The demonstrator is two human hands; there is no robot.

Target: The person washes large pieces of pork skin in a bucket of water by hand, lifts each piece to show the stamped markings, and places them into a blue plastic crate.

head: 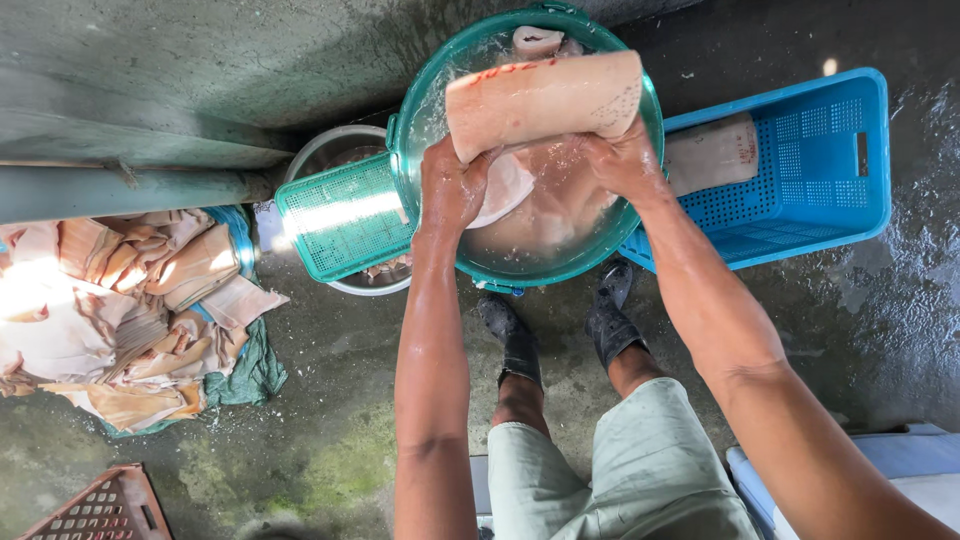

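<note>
- Pale slab of pork skin (pixel 545 100) lifted clear of the cloudy water, above the teal basin (pixel 412 110), long axis running left to right and tilted slightly, right end higher.
- Left hand (pixel 450 185) at the slab's near-left corner, fingers (pixel 478 168) curled and clamped on the lower edge.
- Right hand (pixel 625 160) at the near-right corner, fingers closed around the edge there; fingertips hidden behind the slab.
- Both hands on the near long edge, well apart, roughly equal in reach; slab standing up and away from them toward the far side.
- More pale pieces (pixel 545 205) lying submerged in the basin directly beneath the hands.
- Blue crate (pixel 830 150) just right of the basin, touching or nearly touching its rim, with one flat slab (pixel 712 150) resting inside; nearer to the right hand.
- Green crate (pixel 345 215) just left of the basin, set over a metal bowl (pixel 335 145); nearer to the left hand.
- Heap of folded skins (pixel 120 310) on a green cloth, well apart at the far left on the wet concrete floor (pixel 330 440).
- Dark shoes (pixel 560 325) planted on the floor just near of the basin.
</note>
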